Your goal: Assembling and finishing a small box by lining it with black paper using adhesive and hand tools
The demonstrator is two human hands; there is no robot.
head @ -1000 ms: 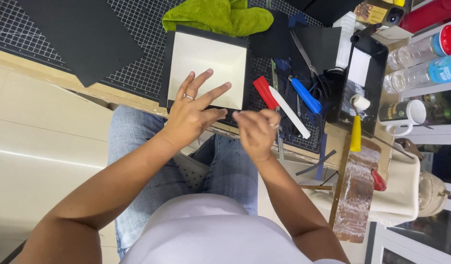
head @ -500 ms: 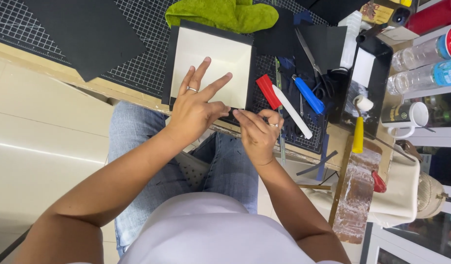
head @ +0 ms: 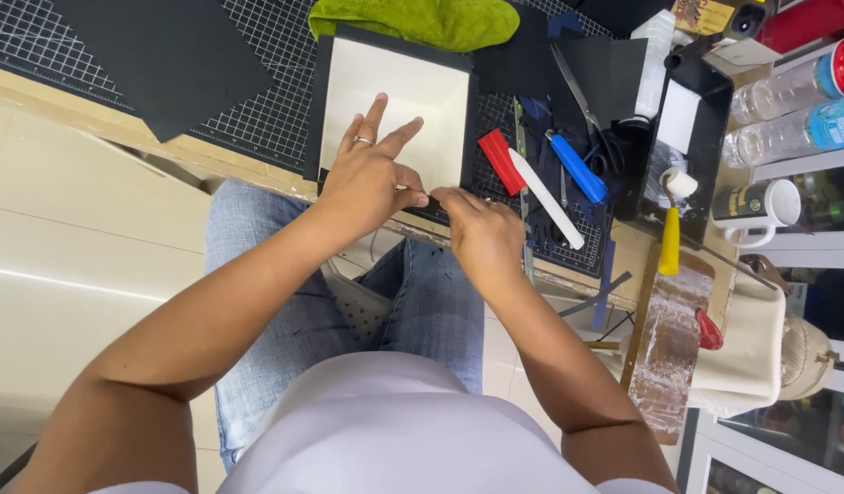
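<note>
Since the earlier frame the right hand (head: 481,233) has been sliding left along the near edge of the box, and its fingertips are now meeting the left hand's thumb, where before a gap was showing between them. The left hand (head: 371,178) is staying almost where it was.

The left hand is lying on the shallow black box with the cream inside (head: 394,101), its 4 fingers spread and pointing away over the cream panel, a ring (head: 363,140) showing on 1 of them, the thumb pressing down at the box's near wall. The right hand's fingers are bunched together, pinching at that same near black edge; what exactly they are gripping is too small to tell.

The box is sitting on the gridded cutting mat (head: 275,110), at the near edge of the table. A black sheet (head: 166,55) is lying to its left and a green cloth (head: 413,20) beyond it. Just right of the box, a red tool (head: 501,161), a white folding tool (head: 545,198) and a blue-handled knife (head: 577,168) are lying side by side.
</note>
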